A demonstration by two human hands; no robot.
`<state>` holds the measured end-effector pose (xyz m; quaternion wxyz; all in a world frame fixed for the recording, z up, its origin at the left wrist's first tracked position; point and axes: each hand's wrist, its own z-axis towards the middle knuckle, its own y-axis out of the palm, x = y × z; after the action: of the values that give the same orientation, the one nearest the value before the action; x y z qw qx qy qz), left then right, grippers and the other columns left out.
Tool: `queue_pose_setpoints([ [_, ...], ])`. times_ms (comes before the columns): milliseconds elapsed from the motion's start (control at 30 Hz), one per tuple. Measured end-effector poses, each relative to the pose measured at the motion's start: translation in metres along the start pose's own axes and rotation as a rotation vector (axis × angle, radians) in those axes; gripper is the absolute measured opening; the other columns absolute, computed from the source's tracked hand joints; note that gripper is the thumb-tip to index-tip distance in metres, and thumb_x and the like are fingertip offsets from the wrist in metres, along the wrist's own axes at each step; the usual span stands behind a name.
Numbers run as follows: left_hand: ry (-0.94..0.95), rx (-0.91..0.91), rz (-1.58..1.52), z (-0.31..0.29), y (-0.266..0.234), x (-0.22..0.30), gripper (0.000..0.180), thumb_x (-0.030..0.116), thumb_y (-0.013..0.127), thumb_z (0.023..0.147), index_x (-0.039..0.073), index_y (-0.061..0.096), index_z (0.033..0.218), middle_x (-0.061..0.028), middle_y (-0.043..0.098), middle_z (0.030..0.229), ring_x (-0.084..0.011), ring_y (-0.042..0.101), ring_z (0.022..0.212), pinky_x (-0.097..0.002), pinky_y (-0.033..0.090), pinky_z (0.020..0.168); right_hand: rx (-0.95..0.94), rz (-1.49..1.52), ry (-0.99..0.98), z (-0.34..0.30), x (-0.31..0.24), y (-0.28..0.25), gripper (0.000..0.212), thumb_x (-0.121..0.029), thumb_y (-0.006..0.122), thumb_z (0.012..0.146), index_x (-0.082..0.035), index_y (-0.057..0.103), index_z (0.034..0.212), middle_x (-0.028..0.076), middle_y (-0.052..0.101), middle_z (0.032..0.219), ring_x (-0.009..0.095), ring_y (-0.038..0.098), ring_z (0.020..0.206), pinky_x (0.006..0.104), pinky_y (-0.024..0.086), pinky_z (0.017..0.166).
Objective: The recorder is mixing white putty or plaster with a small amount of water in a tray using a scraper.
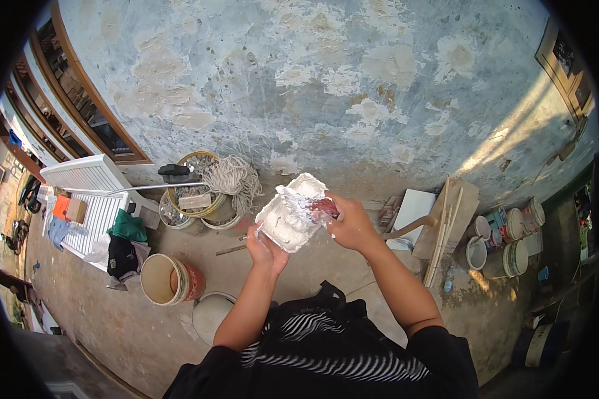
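My left hand grips a small white tray by its near left edge, with the thumb at the rim. Thick white putty coats the inside of the tray. In my right hand is a scraper with a dark red part, smeared with the same paste. Its working end lies against the putty at the tray's right side, and my fingers hide much of it. White paste also marks the fingers of my right hand.
Ahead stands a patched blue-grey wall. Left are a white slatted bench, a bucket, and a coiled rope over tubs. Right are leaning boards, wooden strips and several paint pails.
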<state>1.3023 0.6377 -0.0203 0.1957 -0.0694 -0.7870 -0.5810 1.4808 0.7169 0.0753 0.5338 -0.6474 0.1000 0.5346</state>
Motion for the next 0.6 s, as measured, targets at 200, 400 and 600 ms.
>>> queue_pose_setpoints([
  [200, 0.057, 0.018, -0.049, 0.018, 0.03, -0.029, 0.065, 0.038, 0.042, 0.09, 0.0, 0.044, 0.143, -0.0178, 0.05, 0.145, -0.035, 0.049, 0.133, -0.0494, 0.038, 0.112, 0.15, -0.262, -0.409, 0.004, 0.052, -0.018, 0.02, -0.009, 0.068, 0.083, -0.004, 0.066, 0.101, 0.018, 0.069, 0.086, 0.036, 0.066, 0.074, 0.0426, 0.051, 0.064],
  [400, 0.031, 0.076, -0.011, 0.04, 0.03, -0.058, 0.06, 0.04, 0.038, 0.092, 0.003, 0.049, 0.139, -0.0159, 0.055, 0.14, -0.0344, 0.053, 0.128, -0.0505, 0.041, 0.109, -0.008, -0.216, -0.269, 0.0, 0.05, -0.02, 0.023, -0.008, 0.065, 0.081, -0.003, 0.064, 0.104, 0.018, 0.069, 0.087, 0.04, 0.066, 0.08, 0.0473, 0.052, 0.068],
  [600, 0.004, 0.108, -0.004, 0.054, 0.044, -0.081, 0.057, 0.039, 0.037, 0.094, 0.004, 0.05, 0.138, -0.0134, 0.056, 0.138, -0.0325, 0.054, 0.126, -0.0495, 0.042, 0.108, 0.098, -0.045, -0.004, 0.005, 0.065, -0.019, 0.035, -0.007, 0.064, 0.076, -0.001, 0.064, 0.11, 0.023, 0.069, 0.092, 0.043, 0.066, 0.085, 0.0448, 0.053, 0.075],
])
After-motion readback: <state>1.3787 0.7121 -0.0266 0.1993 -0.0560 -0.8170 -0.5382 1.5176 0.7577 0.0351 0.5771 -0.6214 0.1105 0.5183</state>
